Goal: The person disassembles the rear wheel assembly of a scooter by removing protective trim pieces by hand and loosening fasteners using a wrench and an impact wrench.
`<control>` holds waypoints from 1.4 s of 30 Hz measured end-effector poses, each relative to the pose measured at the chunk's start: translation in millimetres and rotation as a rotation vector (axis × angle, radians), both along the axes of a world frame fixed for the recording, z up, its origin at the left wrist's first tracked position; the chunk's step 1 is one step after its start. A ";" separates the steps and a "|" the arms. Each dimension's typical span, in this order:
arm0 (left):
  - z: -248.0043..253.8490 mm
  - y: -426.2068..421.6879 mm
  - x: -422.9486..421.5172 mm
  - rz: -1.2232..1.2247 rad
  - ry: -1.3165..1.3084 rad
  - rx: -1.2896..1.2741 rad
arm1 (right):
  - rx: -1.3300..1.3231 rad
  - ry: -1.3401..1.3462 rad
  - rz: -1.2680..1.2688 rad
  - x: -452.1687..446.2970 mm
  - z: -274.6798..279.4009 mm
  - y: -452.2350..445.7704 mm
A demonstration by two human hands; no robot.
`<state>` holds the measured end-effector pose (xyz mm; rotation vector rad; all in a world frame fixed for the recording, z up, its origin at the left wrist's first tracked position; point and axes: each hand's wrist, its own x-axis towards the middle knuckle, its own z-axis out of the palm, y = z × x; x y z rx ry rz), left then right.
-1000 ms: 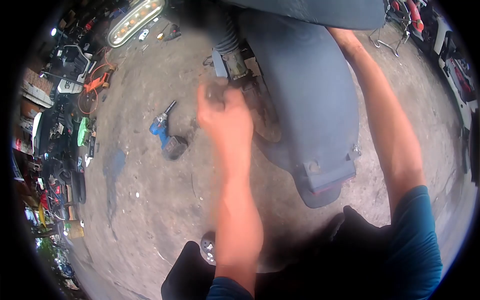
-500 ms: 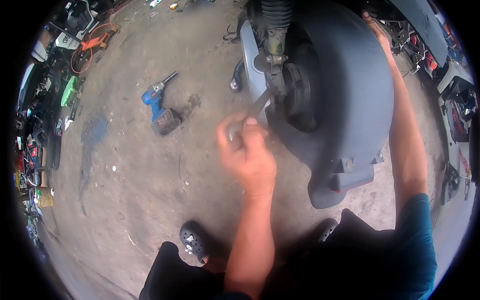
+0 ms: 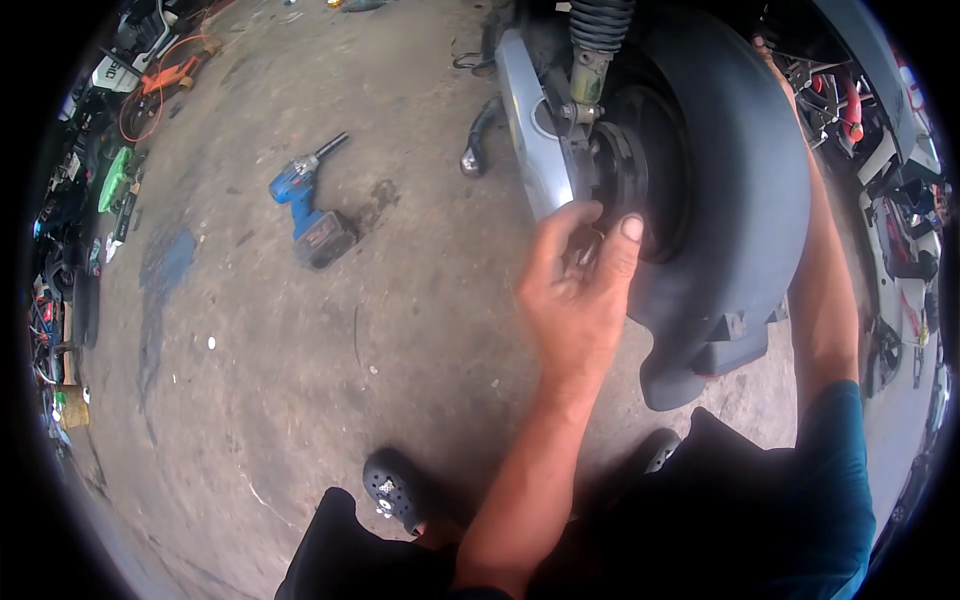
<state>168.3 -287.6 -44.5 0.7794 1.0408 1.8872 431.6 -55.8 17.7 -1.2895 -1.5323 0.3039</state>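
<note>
My left hand [image 3: 575, 285] is at the wheel hub, its thumb and fingers curled round a wrench [image 3: 586, 256] that is mostly hidden in the grip. Just beyond the fingertips are the silver swingarm cover [image 3: 537, 125] and the lower end of a shock absorber [image 3: 588, 78]. A grey plastic mudguard [image 3: 750, 190] curves over the wheel. Along its far right side reaches my right arm, with my right hand [image 3: 764, 52] at the mudguard's upper edge. Most of that hand's fingers are out of sight.
On the concrete floor to the left lies a blue cordless impact wrench [image 3: 312, 215]. A dark pipe with a shiny end [image 3: 474, 155] is beside the swingarm. Vehicle parts [image 3: 905, 210] line the right side, and clutter with an orange tool [image 3: 170, 75] lines the left.
My left hand has moved right and slightly down, closer to the hub, and the wrench now shows far less. The view has shifted a little; my right hand stays at the mudguard.
</note>
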 end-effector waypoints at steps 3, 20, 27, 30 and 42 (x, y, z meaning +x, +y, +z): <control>-5.9 -4.8 1.9 -0.098 0.127 -0.166 | -0.005 -0.006 -0.005 -1.5 0.7 -1.9; -22.4 -3.8 7.2 -0.049 0.280 -0.171 | -0.031 0.071 0.051 -31.1 4.4 -36.3; -31.7 -4.9 17.3 0.091 0.476 0.025 | -0.021 0.081 0.073 -31.2 3.6 -58.8; -27.5 -11.7 12.9 0.023 0.481 -0.049 | -0.016 0.091 0.079 -31.3 3.3 -64.4; -18.7 3.9 14.1 0.107 0.703 0.131 | -0.001 0.140 0.072 -31.0 3.4 -73.0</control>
